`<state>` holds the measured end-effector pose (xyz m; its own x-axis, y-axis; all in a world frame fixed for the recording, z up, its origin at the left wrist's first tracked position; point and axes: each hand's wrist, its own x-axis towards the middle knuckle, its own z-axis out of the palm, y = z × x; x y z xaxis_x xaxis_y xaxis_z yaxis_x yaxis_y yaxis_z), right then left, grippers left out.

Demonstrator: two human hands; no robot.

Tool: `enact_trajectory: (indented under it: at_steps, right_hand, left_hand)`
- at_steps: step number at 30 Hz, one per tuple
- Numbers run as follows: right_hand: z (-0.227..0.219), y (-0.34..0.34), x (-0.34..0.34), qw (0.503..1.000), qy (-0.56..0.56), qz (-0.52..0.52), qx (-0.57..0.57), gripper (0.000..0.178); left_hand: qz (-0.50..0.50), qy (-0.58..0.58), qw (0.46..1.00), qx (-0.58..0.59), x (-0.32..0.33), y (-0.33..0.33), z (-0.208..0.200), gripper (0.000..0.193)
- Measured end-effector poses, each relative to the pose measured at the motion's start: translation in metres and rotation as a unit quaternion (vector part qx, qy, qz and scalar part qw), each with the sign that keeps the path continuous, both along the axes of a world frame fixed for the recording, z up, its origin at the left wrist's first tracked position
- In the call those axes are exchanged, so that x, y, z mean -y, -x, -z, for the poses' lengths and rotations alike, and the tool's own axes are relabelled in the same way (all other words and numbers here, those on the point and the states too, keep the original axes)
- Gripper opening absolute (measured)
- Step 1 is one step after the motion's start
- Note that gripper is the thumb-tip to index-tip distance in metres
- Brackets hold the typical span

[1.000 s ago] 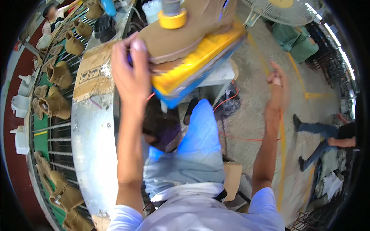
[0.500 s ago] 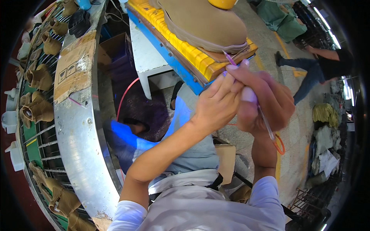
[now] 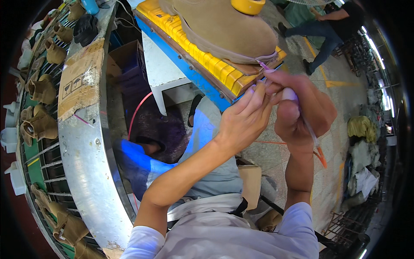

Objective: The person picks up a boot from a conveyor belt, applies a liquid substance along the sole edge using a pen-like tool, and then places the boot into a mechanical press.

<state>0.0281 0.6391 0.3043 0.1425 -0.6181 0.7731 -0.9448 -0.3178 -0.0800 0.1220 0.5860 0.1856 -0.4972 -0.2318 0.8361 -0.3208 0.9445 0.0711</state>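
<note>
Tan suede boot (image 3: 224,30) resting sole-down on yellow-and-blue work stand (image 3: 207,69), far centre, toe toward the right. Left hand (image 3: 243,118) raised just near the toe, fingers curled and pinching close against the right hand. Right hand (image 3: 304,110) closed around thin orange-handled tool (image 3: 317,149), tip touching pale thread (image 3: 267,64) at the sole edge. Yellow tape roll (image 3: 248,5) sitting on top of the boot. Curved metal conveyor rim (image 3: 86,159) at left, carrying more tan boots (image 3: 41,125). Another person (image 3: 327,21) standing far right.
</note>
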Motion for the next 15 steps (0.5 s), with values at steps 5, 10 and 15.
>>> enact_trajectory:
  at_steps: [5,10,15]
  right_hand:
    - [-0.004,0.002,0.001,0.999,0.002,-0.019,0.034,0.049]
    - [-0.008,0.002,0.004,0.997,-0.010,-0.066,0.041,0.039]
    - [-0.008,-0.007,0.005,0.994,0.001,-0.094,0.050,0.031]
  left_hand:
    - [-0.025,0.005,1.000,-0.009,-0.003,-0.004,-0.002,0.032]
    - [-0.022,-0.007,0.998,-0.054,0.001,-0.019,0.002,0.026]
    - [-0.011,-0.008,0.997,-0.071,0.010,-0.044,-0.010,0.024]
